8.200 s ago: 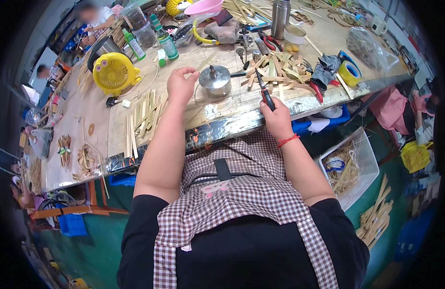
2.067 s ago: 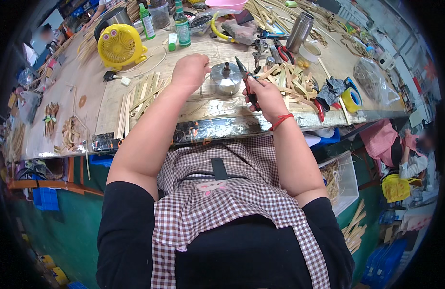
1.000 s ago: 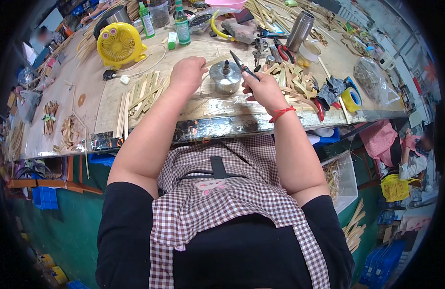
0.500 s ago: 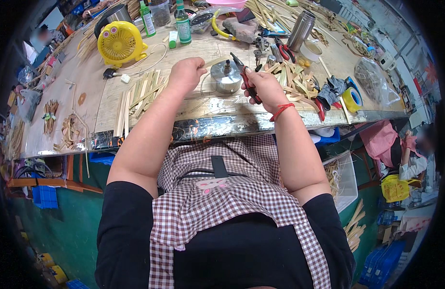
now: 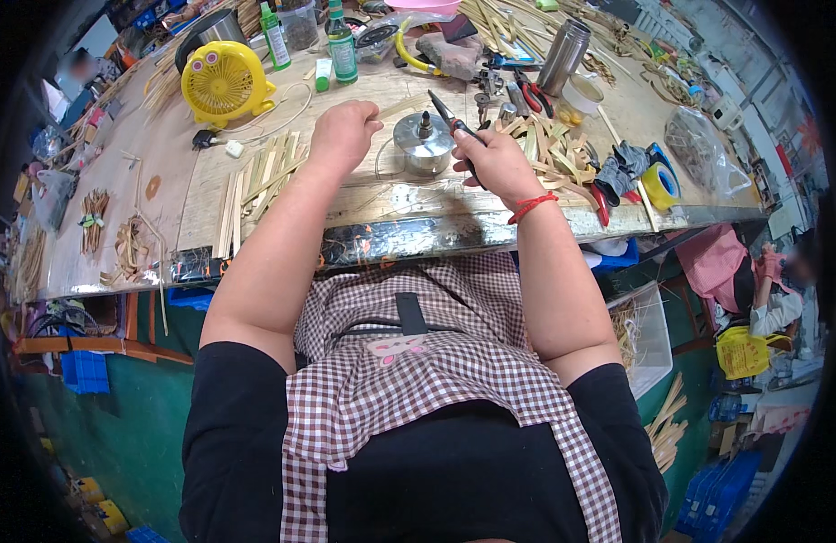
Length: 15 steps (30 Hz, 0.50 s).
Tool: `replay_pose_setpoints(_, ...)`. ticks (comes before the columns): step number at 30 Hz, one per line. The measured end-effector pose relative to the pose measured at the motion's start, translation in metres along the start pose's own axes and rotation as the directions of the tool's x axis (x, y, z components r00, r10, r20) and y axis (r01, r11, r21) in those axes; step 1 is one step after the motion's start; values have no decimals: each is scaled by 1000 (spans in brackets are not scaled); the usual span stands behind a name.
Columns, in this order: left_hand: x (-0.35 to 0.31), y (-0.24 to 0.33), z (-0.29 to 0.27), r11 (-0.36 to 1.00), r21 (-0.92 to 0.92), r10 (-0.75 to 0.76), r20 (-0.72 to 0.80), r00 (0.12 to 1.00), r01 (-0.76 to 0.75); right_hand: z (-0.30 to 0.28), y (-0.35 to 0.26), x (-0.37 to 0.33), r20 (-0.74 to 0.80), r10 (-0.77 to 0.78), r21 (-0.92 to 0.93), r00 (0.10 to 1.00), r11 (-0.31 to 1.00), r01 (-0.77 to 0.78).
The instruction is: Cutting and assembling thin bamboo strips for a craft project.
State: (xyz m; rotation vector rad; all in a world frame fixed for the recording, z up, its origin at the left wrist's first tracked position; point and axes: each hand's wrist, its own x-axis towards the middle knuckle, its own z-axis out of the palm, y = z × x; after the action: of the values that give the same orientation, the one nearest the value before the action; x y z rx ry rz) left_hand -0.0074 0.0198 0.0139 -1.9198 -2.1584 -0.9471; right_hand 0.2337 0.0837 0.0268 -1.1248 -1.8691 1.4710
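Note:
My left hand (image 5: 343, 136) is closed, pinching a thin pale bamboo strip (image 5: 402, 106) that runs off to the right behind the burner. My right hand (image 5: 497, 163) grips long-nosed pliers (image 5: 450, 115), dark at the jaws, which point up and to the left. The pliers' tip lies close to the strip's far end; whether they bite it I cannot tell. Between my hands stands a round silver metal burner (image 5: 424, 156) with a dark wick neck on top. No flame is plain to see.
Cut bamboo strips (image 5: 266, 181) lie left of the burner, and a pile of short pieces (image 5: 558, 154) lies right of it. Further back are a yellow fan (image 5: 224, 86), green bottles (image 5: 342, 50) and a steel flask (image 5: 563, 60). Grey gloves (image 5: 622, 170) rest near yellow tape (image 5: 661, 185).
The pliers have swung slightly left and up, and my right wrist has turned a little. My left hand has shifted slightly left and up, still pinching the strip.

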Motion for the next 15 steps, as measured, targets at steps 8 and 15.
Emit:
replay_pose_setpoints(8, -1, 1, 1, 1000, 4, 5, 30, 1000, -5, -3, 2, -1, 61, 45, 163, 997, 985, -55)
replay_pose_setpoints(15, 0, -5, 11, 985, -152, -77, 65, 995, 86, -2, 16, -3, 251, 105, 642, 962, 726, -246)
